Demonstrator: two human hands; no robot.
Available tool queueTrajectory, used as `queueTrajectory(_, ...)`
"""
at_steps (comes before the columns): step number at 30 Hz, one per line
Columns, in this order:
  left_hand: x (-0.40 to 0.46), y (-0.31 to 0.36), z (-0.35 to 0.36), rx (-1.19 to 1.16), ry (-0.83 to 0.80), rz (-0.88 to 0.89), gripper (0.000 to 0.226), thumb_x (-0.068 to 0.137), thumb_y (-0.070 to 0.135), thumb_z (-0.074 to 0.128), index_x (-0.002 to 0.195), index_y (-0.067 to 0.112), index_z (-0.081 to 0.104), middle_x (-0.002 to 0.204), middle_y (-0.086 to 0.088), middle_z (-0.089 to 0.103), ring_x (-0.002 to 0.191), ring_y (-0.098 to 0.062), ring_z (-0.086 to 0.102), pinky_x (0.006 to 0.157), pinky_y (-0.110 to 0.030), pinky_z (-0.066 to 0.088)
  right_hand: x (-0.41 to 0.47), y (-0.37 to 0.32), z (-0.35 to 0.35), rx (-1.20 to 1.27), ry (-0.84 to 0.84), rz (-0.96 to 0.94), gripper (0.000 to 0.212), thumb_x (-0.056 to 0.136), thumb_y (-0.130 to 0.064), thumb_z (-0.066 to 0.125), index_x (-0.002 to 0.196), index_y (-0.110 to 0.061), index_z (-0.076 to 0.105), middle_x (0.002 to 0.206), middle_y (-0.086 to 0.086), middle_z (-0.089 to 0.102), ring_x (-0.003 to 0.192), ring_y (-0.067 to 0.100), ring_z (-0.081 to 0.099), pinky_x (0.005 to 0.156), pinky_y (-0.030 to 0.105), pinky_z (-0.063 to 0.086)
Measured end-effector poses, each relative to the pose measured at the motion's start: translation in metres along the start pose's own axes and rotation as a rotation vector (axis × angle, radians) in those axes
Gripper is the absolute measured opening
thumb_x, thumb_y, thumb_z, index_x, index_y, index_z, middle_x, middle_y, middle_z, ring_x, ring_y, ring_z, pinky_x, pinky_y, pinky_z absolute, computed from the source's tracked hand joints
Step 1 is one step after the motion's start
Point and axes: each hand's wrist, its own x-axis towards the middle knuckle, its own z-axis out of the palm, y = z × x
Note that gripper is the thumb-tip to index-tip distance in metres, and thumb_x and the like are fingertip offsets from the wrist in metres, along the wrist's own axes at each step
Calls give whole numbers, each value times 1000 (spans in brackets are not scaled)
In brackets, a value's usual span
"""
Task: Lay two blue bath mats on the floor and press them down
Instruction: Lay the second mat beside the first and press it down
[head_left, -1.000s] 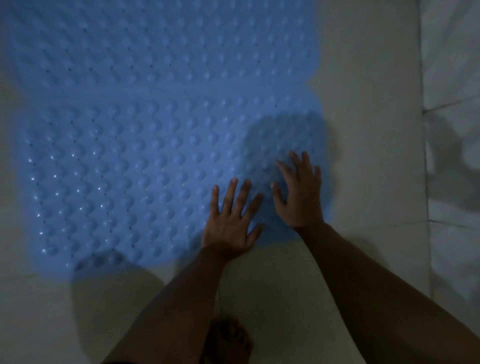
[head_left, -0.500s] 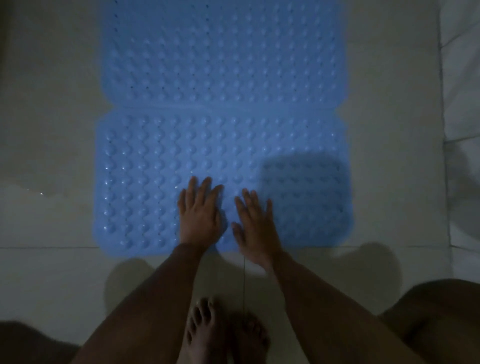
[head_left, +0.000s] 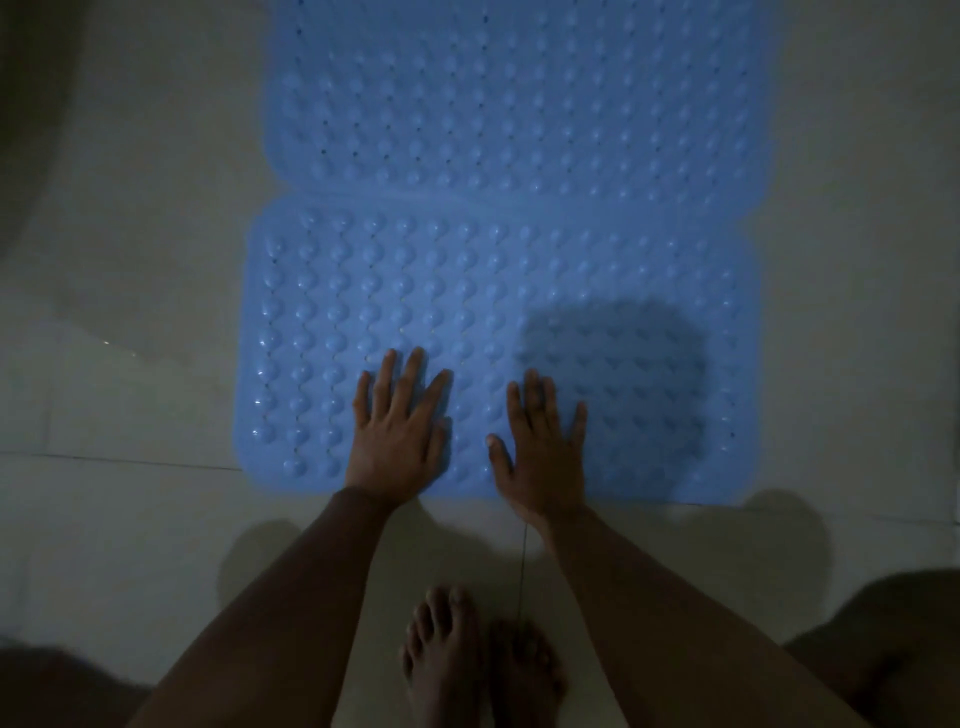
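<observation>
On the tiled floor (head_left: 130, 519), two blue bath mats lie end to end, both hands flat on the near one.

The near mat (head_left: 415, 291) touches the far mat (head_left: 519, 93) along their long edges, the far one running off the top of the view. The left hand (head_left: 397, 441) and right hand (head_left: 543, 457) rest palm-down, fingers straight and spread, side by side at the near mat's near edge, holding nothing. Bare feet (head_left: 467, 660) stand on the floor just short of that edge.
</observation>
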Motion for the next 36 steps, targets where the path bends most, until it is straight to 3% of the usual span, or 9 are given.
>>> queueTrajectory(3, 7, -6, 2, 46, -57, 24, 65, 100, 56, 37, 158, 24, 34, 170, -12, 11, 157, -35, 3, 121, -63, 14, 8, -3, -18, 112, 43, 52, 53, 93, -42, 50, 141, -21, 52, 161, 5, 36, 150, 22, 30, 114, 62, 27)
queueTrajectory(5, 8, -9, 6, 89, -68, 16, 76, 97, 66, 38, 160, 24, 27, 170, -12, 6, 157, -35, 0, 122, -62, 11, 13, -3, -25, 129, 102, 49, 48, 90, -40, 54, 134, -24, 58, 156, 5, 42, 147, 23, 36, 112, 61, 30)
queueTrajectory(14, 7, -13, 21, 54, 29, 53, 81, 93, 67, 46, 159, 23, 30, 170, -13, 9, 157, -35, 3, 121, -64, 14, 14, -6, -2, 167, 135, -206, 58, 96, -34, 57, 150, -17, 44, 165, 15, 21, 155, 32, 10, 121, 63, 4)
queueTrajectory(18, 14, -9, 12, -34, -106, 3, 78, 89, 58, 48, 158, 27, 31, 171, -8, 6, 158, -30, -3, 122, -60, 11, 16, -14, -1, 108, 60, -271, 58, 99, -38, 47, 150, -12, 43, 163, 18, 25, 154, 35, 16, 119, 65, 13)
queueTrajectory(20, 10, -20, -7, -111, -144, 3, 66, 91, 48, 44, 153, 27, 41, 169, -6, 20, 157, -29, 10, 122, -57, 18, 19, -30, -11, 66, 20, -301, 57, 98, -38, 44, 149, -11, 45, 161, 20, 29, 152, 37, 21, 117, 66, 19)
queueTrajectory(22, 6, -40, -33, -130, -85, -69, 59, 89, 41, 40, 143, 24, 55, 157, -6, 45, 150, -31, 32, 116, -54, 31, 27, -56, -24, 31, -24, -313, 59, 96, -39, 44, 148, -11, 47, 161, 20, 30, 151, 38, 23, 116, 66, 22)
queueTrajectory(25, -4, -73, -57, -105, 26, -265, 56, 88, 38, 38, 135, 22, 61, 146, -6, 56, 145, -32, 41, 112, -50, 34, 36, -99, -28, -26, -90, -388, 64, 90, -41, 46, 146, -10, 47, 160, 21, 32, 150, 41, 25, 112, 67, 29)
queueTrajectory(31, -12, -114, -59, -87, 171, -453, 55, 86, 36, 39, 134, 22, 60, 147, -7, 55, 146, -35, 38, 110, -52, 36, 47, -164, 19, -68, -100, -458, 78, 97, -54, 39, 157, -8, 24, 168, 16, 5, 156, 30, -2, 120, 62, 11)
queueTrajectory(36, -21, -140, -35, -98, 185, -475, 59, 87, 34, 40, 143, 21, 54, 158, -12, 42, 151, -39, 27, 116, -53, 28, 51, -170, 40, -120, -3, -467, 86, 95, -60, 41, 158, -5, 20, 167, 17, 8, 156, 32, 4, 120, 64, 9)
